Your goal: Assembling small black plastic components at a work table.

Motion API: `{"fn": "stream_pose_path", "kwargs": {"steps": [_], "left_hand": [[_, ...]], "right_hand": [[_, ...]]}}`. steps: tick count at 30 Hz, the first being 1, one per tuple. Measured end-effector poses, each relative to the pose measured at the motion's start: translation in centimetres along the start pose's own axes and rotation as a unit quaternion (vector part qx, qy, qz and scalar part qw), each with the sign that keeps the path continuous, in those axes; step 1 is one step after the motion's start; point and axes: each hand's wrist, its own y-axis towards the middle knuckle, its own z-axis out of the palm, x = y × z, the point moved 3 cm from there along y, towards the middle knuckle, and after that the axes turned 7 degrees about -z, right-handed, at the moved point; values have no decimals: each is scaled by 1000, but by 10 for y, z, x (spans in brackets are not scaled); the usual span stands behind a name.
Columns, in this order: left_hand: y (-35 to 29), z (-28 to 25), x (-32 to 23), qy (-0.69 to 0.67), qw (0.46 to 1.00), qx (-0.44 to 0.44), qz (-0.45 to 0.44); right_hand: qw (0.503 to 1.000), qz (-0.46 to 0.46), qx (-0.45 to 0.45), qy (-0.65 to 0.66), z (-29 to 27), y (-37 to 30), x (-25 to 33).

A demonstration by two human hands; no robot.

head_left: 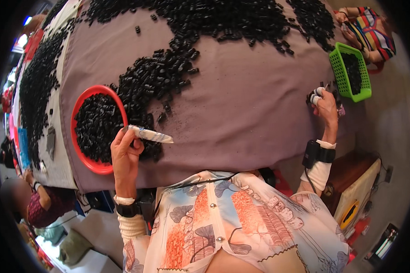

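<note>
Holding a pale wrapped stick [152, 134], the left hand [126, 148]: thumb and fingers closed in a pinch on one end, the tapered end pointing toward the table's right edge. Position: beside the red tub, toward the near-left corner of the table [246, 109].

Right hand [327, 107]: near the right edge; fingers bent, white wraps on some; small black pieces at the fingertips. Whether it grips one cannot be told.

Red tub [98, 168], one: round, near-left corner, filled with black pieces [98, 120].

Loose heap [155, 75], one: same black pieces, running from beside the tub toward the far edge, where it joins a wider heap [223, 20].

Green basket [363, 96], one: rectangular, perforated sides, at the right edge, tilted in view, black pieces inside; just beyond the right hand.

Tablecloth: dull mauve, dark specks near the loose heap.

Pale side table [61, 166], one: along the left edge, bearing a long spread of black pieces [36, 95] and a grey cloth [51, 143].

Co-workers, two: one in a striped top [376, 34] by the far-right corner; one in a dark red top [40, 211] beside the side table.
</note>
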Motion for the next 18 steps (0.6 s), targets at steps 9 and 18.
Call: {"fn": "stream_pose_path", "kwargs": {"steps": [9,18], "left_hand": [[7,0,3,-13,1000,4,-7],[9,16,1,9,1000,-2,-13]], "right_hand": [[964,180,-177,79,-44,-30,-65],[977,94,-188,47,-33,-9,-30]]}}
